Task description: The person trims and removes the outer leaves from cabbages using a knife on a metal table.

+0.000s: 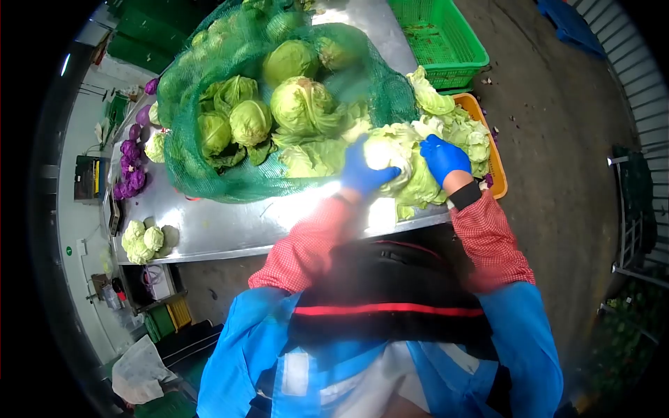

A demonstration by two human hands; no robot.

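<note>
My left hand [368,171], in a blue glove, is wrapped round the left side of a pale cabbage [385,155] at the table's front edge. My right hand [443,157], also gloved in blue, is closed just right of that cabbage, over loose leaves; what its fingers hold, if anything, is hidden. Light green outer leaves [460,132] lie heaped to the right, partly over an orange crate [496,164]. Behind my left hand, a green mesh bag [182,157] lies open with several whole cabbages [296,104] in it.
Purple cabbages [130,167] line the left side of the metal table [230,226], with small pale heads [143,242] at its front left corner. A green crate [453,66] stands at the back right. Scraps lie on the floor beyond.
</note>
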